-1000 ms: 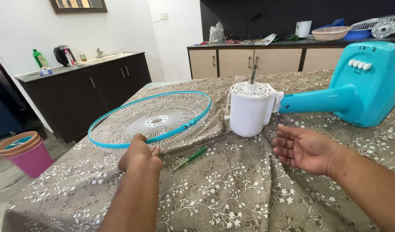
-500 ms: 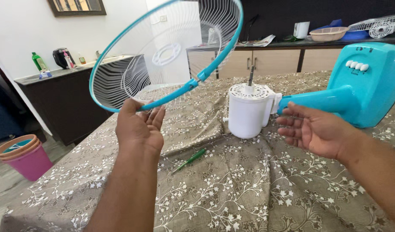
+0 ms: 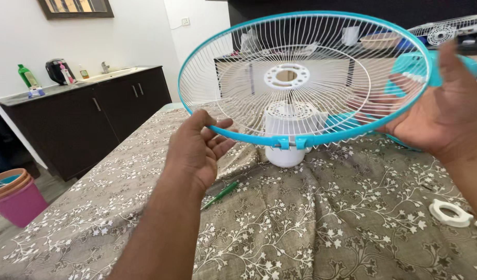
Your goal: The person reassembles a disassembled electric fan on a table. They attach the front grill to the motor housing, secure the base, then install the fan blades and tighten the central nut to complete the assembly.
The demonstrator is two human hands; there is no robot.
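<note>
Both hands, left (image 3: 197, 148) and right (image 3: 440, 111), clamp the tilted fan guard (image 3: 300, 78) facing the camera.

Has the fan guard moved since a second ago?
Yes. The fan guard rose off the table and now hangs above the white motor housing, in both hands.

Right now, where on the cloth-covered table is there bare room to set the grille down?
Bare floral brown tablecloth shows in front of the white motor housing, between the green screwdriver and the white plastic ring. Another bare patch lies on the cloth's left side, toward the dark cabinet. It is crowded at the back: motor housing and teal fan base, under the teal-rimmed wire grille held by the left hand and right hand.
</note>
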